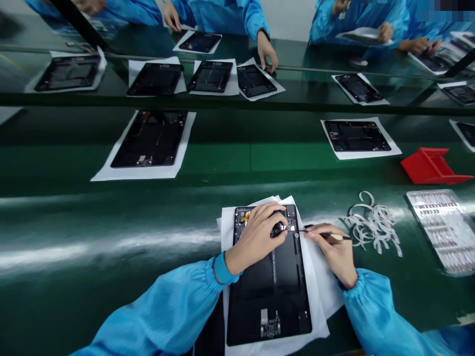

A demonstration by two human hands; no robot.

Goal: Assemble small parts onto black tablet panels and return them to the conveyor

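Observation:
An opened tablet lies on white sheets in front of me, its dark inside and small circuit boards showing. My left hand rests over its upper part, fingers curled around a small glossy black part. Just right of the tablet, my right hand pinches a thin pointed tool, black with a cream-coloured section. The tool's tip points left at the tablet's upper right edge; whether it touches anything there, I cannot tell.
Curled white strips lie to the right, beside a clear tray of small parts and a red bin. More opened tablets on sheets lie further back, one at left. Co-workers in blue sleeves work across the bench.

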